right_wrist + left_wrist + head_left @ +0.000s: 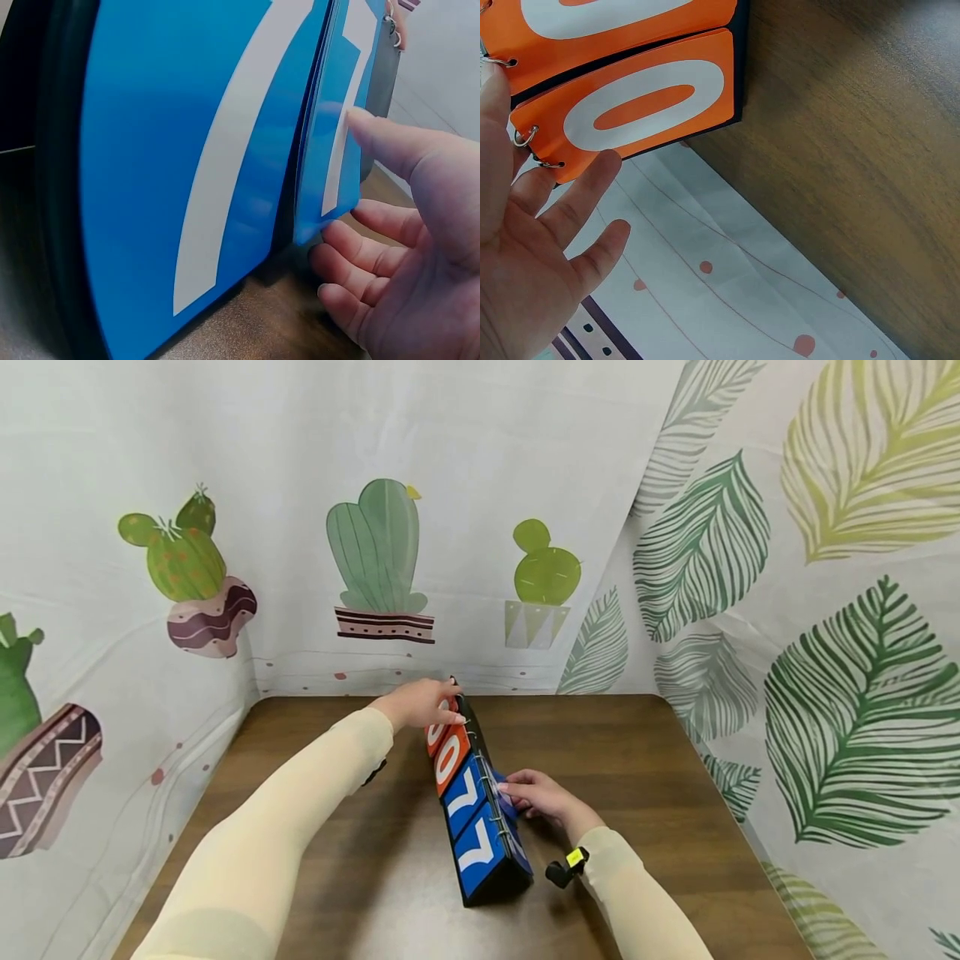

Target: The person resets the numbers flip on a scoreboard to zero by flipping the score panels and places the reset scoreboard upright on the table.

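A tabletop flip scoreboard (486, 789) stands like a tent, its near end toward me. On its left face, orange cards with white 0s are at the far end and blue cards with white 7s at the near end. My left hand (422, 703) holds the top edge at the far end, beside the rings and an orange 0 card (645, 106); its lower fingers spread loosely. On the other face, my right hand (546, 797) pinches a blue 7 card (319, 169), thumb on its front and fingers at its lower edge. That card tilts out from the board.
The scoreboard rests on a brown wooden table (615, 752). Behind the table hangs a white cloth (465, 552) printed with cacti, and a leaf-patterned cloth (712, 693) hangs at the right. A black wrist device (558, 872) with a yellow label sits at my right cuff.
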`<state>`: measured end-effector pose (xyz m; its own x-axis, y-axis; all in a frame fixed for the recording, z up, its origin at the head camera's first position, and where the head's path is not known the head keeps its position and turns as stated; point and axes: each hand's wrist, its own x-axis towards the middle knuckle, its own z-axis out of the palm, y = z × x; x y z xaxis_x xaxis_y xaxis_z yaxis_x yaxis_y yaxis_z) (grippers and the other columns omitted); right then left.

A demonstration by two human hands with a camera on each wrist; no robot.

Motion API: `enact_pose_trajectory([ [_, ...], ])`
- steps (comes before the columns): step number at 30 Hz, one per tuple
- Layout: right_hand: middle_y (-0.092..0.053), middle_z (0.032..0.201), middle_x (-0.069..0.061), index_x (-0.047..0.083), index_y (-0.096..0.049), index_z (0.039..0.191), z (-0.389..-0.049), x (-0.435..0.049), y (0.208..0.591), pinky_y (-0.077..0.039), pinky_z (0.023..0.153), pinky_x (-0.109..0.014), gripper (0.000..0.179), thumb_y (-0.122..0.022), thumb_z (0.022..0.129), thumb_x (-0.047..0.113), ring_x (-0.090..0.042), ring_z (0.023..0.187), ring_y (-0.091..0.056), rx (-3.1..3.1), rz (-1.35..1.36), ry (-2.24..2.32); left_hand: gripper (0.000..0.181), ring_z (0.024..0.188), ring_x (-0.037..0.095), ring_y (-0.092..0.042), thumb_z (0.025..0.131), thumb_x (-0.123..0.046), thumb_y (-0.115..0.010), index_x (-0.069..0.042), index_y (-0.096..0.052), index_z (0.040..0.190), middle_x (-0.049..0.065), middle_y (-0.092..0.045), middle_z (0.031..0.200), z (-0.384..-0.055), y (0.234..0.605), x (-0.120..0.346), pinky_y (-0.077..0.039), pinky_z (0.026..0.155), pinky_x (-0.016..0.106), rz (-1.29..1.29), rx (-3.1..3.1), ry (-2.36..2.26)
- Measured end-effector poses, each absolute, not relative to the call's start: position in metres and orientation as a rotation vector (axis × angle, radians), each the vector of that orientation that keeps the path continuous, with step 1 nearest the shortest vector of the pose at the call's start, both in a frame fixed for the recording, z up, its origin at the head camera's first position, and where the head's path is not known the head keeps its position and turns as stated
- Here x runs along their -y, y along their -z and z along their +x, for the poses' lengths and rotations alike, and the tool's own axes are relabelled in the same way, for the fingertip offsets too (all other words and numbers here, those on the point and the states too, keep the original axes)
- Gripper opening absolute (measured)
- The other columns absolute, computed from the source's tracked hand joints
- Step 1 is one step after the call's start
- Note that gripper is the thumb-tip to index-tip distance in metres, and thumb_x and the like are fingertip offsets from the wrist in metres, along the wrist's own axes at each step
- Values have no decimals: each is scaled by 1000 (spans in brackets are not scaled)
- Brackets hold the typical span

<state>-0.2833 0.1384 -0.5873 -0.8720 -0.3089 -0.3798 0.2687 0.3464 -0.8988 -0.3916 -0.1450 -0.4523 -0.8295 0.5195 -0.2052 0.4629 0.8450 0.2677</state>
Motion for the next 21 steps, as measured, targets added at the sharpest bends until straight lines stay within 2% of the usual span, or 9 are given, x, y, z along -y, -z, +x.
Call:
enact_pose_trajectory([
  [5,-69,108,-13,4,-58,129,-284,-139,587,-55,75,-35,56,-76,92,41,-27,92,-66,-2122,20,1579,80,151,34,-40,94,-66,-61,-26,-38,160,7,-25,172,-391,453,145,-38,119,56,737,-2753,-307],
  [12,-63,110,-14,3,-56,122,-287,-139,588,-55,77,-33,45,-77,93,31,-26,93,-59,-2110,144,1623,79,151,34,-40,96,-64,-60,-25,-37,160,8,-24,172,-390,451,146,-39,119,55,755,-2742,-297],
  [14,-64,105,-12,4,-57,116,-288,-141,589,-56,75,-30,39,-77,93,29,-24,91,-60,-2070,174,1664,79,151,34,-40,96,-64,-60,-25,-36,160,9,-25,172,-390,451,146,-39,119,55,755,-2744,-294],
  [18,-68,92,-6,9,-59,94,-287,-146,589,-56,75,-29,24,-74,96,28,-20,84,-64,-1991,173,1726,79,151,33,-41,96,-66,-59,-26,-36,161,7,-23,172,-391,452,146,-39,119,54,752,-2745,-274],
  [21,-70,84,-2,13,-60,80,-286,-148,588,-55,76,-30,27,-72,98,29,-19,81,-64,-1947,143,1760,79,150,33,-42,96,-66,-58,-26,-36,161,6,-23,172,-392,454,146,-40,118,54,756,-2745,-276],
])
